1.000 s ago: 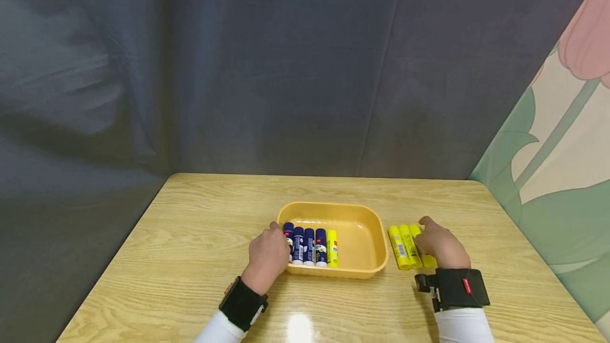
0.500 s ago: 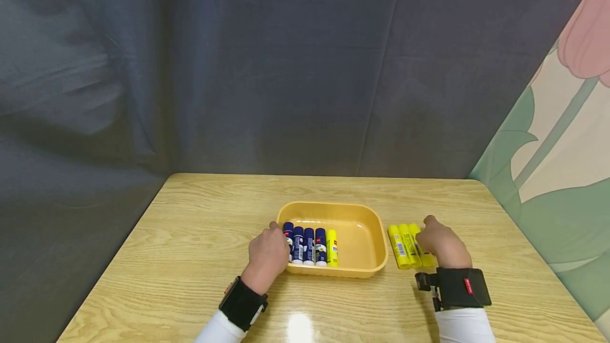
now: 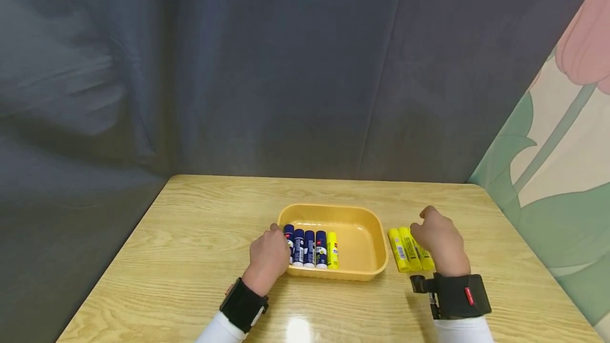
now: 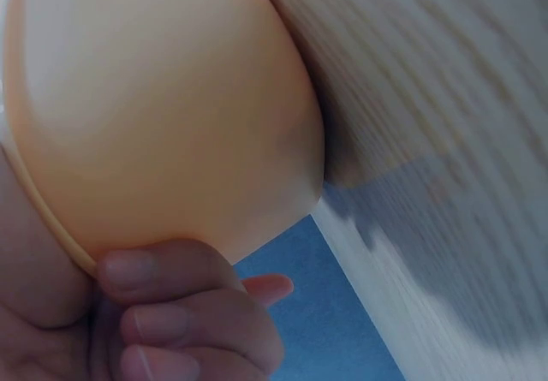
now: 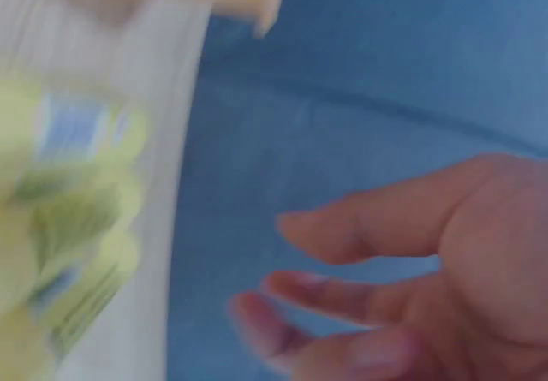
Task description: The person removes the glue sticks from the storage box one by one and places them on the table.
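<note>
My left hand (image 3: 269, 254) grips the left end of a yellow-orange plastic tray (image 3: 358, 240), its fingers curled against the outer wall in the left wrist view. Inside, several dark blue glue sticks (image 3: 310, 247) lie side by side at the left, with one yellow glue stick (image 3: 332, 250) to their right. Three more yellow glue sticks (image 3: 404, 250) form a row on the table just right of the tray. Over that row's right end is my right hand (image 3: 442, 245), holding nothing; the right wrist view shows its fingers (image 5: 368, 223) loosely bent and apart.
The wood-grain table (image 3: 209, 232) has a dark grey curtain (image 3: 305, 78) along its back and left side. A wall with a floral print (image 3: 562, 184) borders it at the right. Each wrist carries a black strapped camera mount (image 3: 462, 296).
My right hand has come up and away from the right-hand yellow glue stick, more of which now shows. The left hand and the tray have stayed in place.
</note>
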Available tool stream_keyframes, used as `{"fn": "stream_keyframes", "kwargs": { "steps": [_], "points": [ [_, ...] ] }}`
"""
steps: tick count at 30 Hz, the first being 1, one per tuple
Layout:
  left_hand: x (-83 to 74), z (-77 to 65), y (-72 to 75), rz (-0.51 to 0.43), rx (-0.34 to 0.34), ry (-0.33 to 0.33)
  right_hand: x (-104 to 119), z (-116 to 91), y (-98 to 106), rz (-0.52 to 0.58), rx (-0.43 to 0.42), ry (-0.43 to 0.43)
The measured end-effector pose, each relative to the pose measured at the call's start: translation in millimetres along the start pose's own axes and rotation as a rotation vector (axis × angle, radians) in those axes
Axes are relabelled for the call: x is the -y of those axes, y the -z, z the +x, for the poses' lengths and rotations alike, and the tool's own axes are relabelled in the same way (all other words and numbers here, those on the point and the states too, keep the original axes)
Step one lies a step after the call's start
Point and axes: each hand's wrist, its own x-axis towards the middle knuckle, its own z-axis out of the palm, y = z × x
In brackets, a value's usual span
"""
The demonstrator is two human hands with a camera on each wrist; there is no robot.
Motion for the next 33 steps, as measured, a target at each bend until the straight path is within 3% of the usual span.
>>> {"fn": "stream_keyframes", "kwargs": {
  "steps": [4, 7, 11, 17, 25, 33],
  "points": [
    [-0.4, -0.1, 0.2, 0.012, 0.001, 0.003, 32, -16, -12, 0.036, -0.173, 0.143],
    [-0.9, 0.6, 0.5, 0.026, 0.0, 0.01, 59, -25, -29, 0.04, -0.213, 0.229],
    [-0.5, 0.9, 0.4, 0.032, -0.009, 0.011, 85, -31, -60, 0.029, -0.168, 0.29],
    [2.0, -0.3, 0.0, 0.017, -0.021, 0.003, 99, -30, -94, -0.044, -0.084, 0.308],
    [0.0, -0.8, 1.5, 0.009, -0.008, 0.011, 102, -27, -110, -0.14, 0.019, 0.255],
    [0.6, 0.0, -0.3, -0.005, -0.011, 0.013, 100, -21, -117, -0.125, 0.084, 0.231]
  ]
}}
